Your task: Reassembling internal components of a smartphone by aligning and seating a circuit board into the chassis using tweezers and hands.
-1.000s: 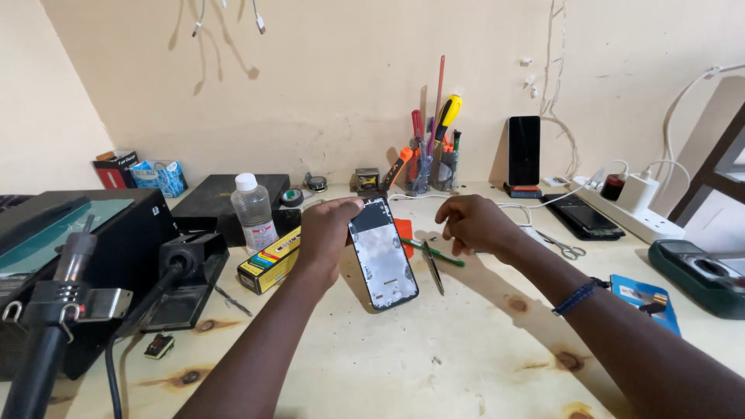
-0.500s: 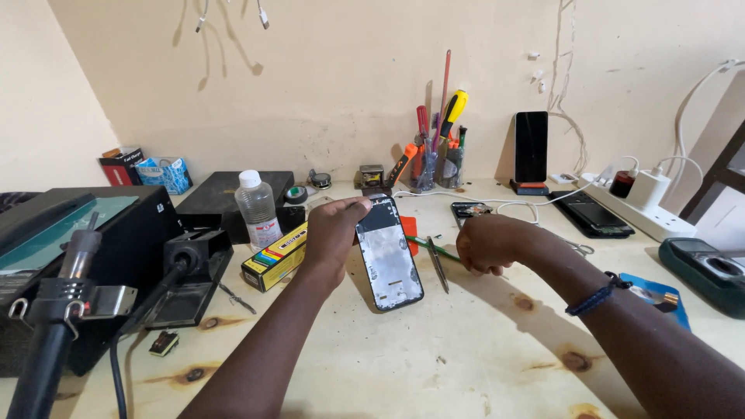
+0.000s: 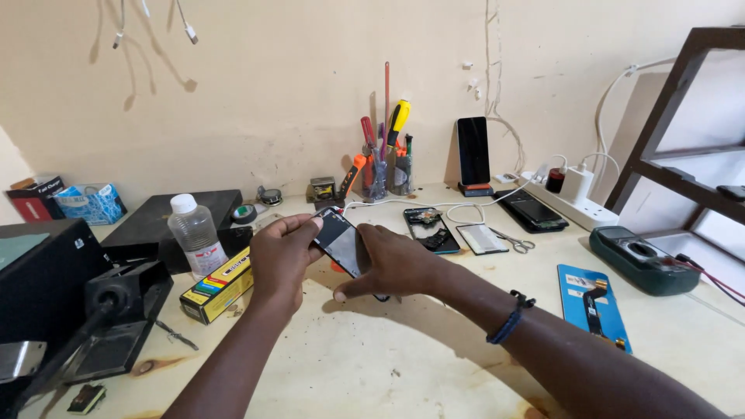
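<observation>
Both hands hold a dark phone (image 3: pixel 341 244) up a little above the wooden counter (image 3: pixel 388 365), near the middle. The left hand (image 3: pixel 281 260) grips the phone's top end, its fingers (image 3: pixel 299 226) curled and pinching the edge. The right hand (image 3: pixel 392 264) lies over the lower part, fingers pressed together on the phone, thumb tucked under it. The phone is tilted, glass side up.

It looks like the step of pressing or checking the phone's screen by hand. A next move would call for a soft, even push, so the glass does not crack.

Just left is a yellow box (image 3: pixel 219 285) and a clear bottle (image 3: pixel 192 233). Behind lies an opened phone (image 3: pixel 429 229) and scissors (image 3: pixel 514 242).
</observation>
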